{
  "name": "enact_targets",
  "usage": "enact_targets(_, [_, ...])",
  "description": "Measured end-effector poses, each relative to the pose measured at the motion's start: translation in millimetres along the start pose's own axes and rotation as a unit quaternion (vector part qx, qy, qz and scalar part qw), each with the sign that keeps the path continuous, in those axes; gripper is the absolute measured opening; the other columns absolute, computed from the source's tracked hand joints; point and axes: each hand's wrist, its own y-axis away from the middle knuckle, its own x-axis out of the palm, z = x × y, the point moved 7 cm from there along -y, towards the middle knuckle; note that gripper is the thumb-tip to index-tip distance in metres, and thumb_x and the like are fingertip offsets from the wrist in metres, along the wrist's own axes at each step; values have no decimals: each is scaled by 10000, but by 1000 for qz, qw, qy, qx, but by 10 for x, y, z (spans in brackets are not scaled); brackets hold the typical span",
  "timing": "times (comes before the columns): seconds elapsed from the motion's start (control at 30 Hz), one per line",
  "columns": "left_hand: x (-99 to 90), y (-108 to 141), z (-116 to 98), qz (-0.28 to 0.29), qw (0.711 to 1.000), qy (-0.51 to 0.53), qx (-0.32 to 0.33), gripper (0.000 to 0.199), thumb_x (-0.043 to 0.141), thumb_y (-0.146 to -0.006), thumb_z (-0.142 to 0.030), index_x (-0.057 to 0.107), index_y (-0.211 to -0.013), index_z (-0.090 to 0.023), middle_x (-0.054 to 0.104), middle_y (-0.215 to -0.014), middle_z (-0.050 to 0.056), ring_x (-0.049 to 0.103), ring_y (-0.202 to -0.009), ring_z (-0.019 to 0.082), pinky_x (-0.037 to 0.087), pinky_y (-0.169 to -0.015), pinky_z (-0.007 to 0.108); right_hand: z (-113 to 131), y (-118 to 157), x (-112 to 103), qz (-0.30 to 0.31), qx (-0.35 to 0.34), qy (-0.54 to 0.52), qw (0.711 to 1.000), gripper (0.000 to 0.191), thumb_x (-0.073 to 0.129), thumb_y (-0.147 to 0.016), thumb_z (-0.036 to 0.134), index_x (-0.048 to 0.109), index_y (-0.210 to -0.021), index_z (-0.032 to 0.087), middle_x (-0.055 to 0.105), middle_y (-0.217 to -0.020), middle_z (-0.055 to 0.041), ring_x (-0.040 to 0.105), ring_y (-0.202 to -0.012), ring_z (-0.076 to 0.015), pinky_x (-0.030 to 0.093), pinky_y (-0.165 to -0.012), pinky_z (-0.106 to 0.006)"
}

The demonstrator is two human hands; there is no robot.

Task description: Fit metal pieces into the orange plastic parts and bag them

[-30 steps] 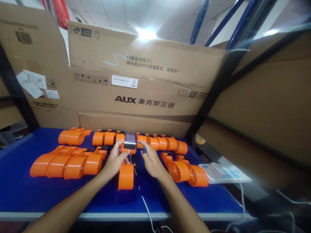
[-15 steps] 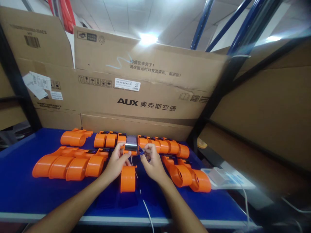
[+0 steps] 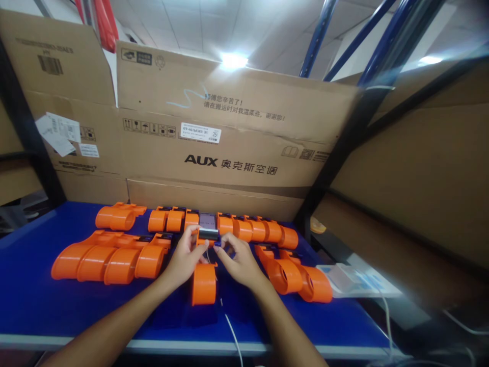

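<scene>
My left hand [image 3: 190, 251] is closed on an orange holder [image 3: 204, 284], whose round cup hangs below the fingers. At the holder's upper end, my right hand [image 3: 237, 256] pinches a small dark blue piece [image 3: 218, 244] against its right side. Just behind the fingertips is a small device [image 3: 208, 222] with a grey screen and a dark lower edge. A white cable [image 3: 232, 331] runs from below the hands toward the table's front edge. The fingers partly hide the holder's upper end.
Several orange holders [image 3: 120, 265] lie on the blue table [image 3: 153, 318] at the left. More stand along the back, and others [image 3: 288, 277] lie at the right beside a white tray [image 3: 385, 290]. A cardboard sheet [image 3: 229, 137] rises behind.
The dark blue piece has moved left and slightly down against the holder with my right fingers. The orange cup has shifted slightly right and turned a little.
</scene>
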Motion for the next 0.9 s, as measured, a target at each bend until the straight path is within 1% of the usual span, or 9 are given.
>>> enact_targets(0.23, [-7, -3, 17, 1, 1000, 3, 2, 472, 719, -840, -420, 480, -1208, -247, 662, -954, 3, 627, -536, 100, 545, -500, 230, -31, 4, 33, 4, 7, 15, 1000, 247, 579, -976, 417, 531, -820, 231, 597, -709, 18, 548, -584, -141, 435, -559, -250])
enact_targets(0.4, [-48, -48, 90, -23, 998, 44, -39, 567, 781, -785, -443, 512, -1239, -235, 700, -892, 5, 653, -531, 125, 530, -530, 238, -46, 19, 40, 16, 20, -20, 999, 225, 588, -969, 431, 535, -868, 236, 610, -755, 9, 565, -598, -148, 452, -576, -264])
enact_targets(0.47, [-64, -67, 103, -35, 993, 90, -62, 625, 808, -753, -455, 529, -1265, -228, 701, -807, -7, 651, -518, 138, 535, -553, 253, -60, 18, 22, 7, 24, -71, 997, 223, 597, -963, 443, 521, -903, 243, 625, -792, -1, 623, -685, -173, 485, -640, -284])
enact_targets(0.53, [-57, -72, 98, -33, 987, 134, -82, 690, 818, -746, -454, 520, -1326, -228, 681, -701, -23, 644, -502, 151, 535, -561, 264, -86, 8, -24, -25, 33, -139, 989, 233, 580, -970, 468, 494, -939, 253, 642, -816, -15, 672, -855, -219, 511, -732, -316])
enact_targets(0.6, [-31, -57, 87, -18, 982, 160, -96, 783, 815, -761, -433, 453, -1428, -241, 658, -629, -34, 644, -500, 163, 530, -566, 268, -123, -3, -63, -58, 51, -202, 976, 239, 548, -985, 492, 485, -1031, 266, 667, -882, -30, 668, -983, -243, 516, -813, -351])
enact_targets(0.63, [-12, -43, 83, -6, 981, 166, -103, 834, 812, -769, -417, 404, -1477, -250, 654, -616, -35, 648, -502, 168, 528, -569, 270, -136, -10, -63, -61, 61, -228, 970, 257, 537, -990, 500, 485, -1104, 275, 677, -938, -37, 662, -1011, -243, 513, -850, -368])
enact_targets(0.73, [81, 20, 100, 49, 975, 174, -132, 929, 802, -794, -376, 287, -1561, -275, 672, -654, -23, 679, -525, 186, 530, -585, 282, -141, -25, 4, -19, 91, -281, 955, 396, 568, -968, 523, 474, -1291, 314, 674, -1084, -43, 645, -1053, -247, 490, -948, -403])
enact_targets(0.83, [203, 90, 118, 118, 960, 197, -162, 910, 767, -840, -375, 246, -1581, -292, 710, -746, 20, 739, -625, 241, 572, -654, 353, -128, -24, 66, 19, 109, -324, 940, 460, 623, -910, 571, 512, -1286, 330, 667, -1095, -36, 636, -1080, -272, 490, -962, -414])
enact_targets(0.9, [254, 114, 111, 145, 954, 205, -163, 877, 789, -827, -338, 303, -1556, -297, 744, -901, 71, 767, -743, 274, 593, -738, 407, -128, -23, 81, 19, 114, -351, 929, 456, 640, -891, 583, 513, -1246, 327, 664, -1087, -33, 643, -1046, -268, 499, -936, -405])
